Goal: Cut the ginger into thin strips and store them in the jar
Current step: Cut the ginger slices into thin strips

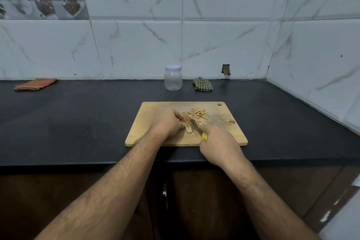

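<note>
On cutting board (pixel 155 107), ginger (pixel 188 128) under left hand (pixel 167 122), knife (pixel 196 127) in right hand (pixel 218 142)

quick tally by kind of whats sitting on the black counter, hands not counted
Cutting board: 1
Jar: 1
Folded cloths, orange and green checked: 2
Knife: 1
Pile of ginger strips: 1
Uncut ginger pieces: 2
Total: 8

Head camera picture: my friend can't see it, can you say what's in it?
Two hands cut ginger on a wooden cutting board: the left hand holds a ginger piece, the right hand grips a yellow-handled knife. Ginger strips are piled nearby; a lidded jar stands behind.
</note>
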A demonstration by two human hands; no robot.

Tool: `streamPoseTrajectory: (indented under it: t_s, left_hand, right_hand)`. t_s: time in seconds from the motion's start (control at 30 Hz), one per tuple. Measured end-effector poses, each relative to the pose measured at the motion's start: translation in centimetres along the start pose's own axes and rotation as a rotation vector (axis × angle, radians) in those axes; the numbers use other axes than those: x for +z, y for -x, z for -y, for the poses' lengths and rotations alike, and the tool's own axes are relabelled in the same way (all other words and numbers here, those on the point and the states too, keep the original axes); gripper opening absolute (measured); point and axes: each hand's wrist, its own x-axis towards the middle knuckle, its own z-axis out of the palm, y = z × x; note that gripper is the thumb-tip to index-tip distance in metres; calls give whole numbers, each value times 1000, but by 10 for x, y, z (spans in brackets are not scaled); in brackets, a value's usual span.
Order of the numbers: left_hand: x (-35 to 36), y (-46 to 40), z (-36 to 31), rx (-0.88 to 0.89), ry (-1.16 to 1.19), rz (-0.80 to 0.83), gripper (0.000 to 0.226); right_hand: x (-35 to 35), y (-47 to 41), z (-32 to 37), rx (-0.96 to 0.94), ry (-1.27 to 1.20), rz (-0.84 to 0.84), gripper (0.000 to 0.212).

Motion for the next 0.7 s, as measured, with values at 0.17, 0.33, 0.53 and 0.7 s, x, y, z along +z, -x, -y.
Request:
streamPoseTrajectory:
  t_s: [0.17, 0.33, 0.53, 0.7]
  left_hand:
    - [-5, 5, -3, 45, -24, 176, 38]
    - [-4, 6, -8, 5, -20, 187, 30]
    - [-9, 9, -23, -28, -17, 212, 29]
    - [-9, 10, -20, -89, 71, 215, 26]
  right_hand:
    - [4, 1, 8, -12, -5, 1, 58]
    - [8, 1, 12, -4, 16, 8, 56]
    - [8, 1, 17, 13, 44, 12, 56]
    - [8, 8, 15, 4, 72, 28, 53]
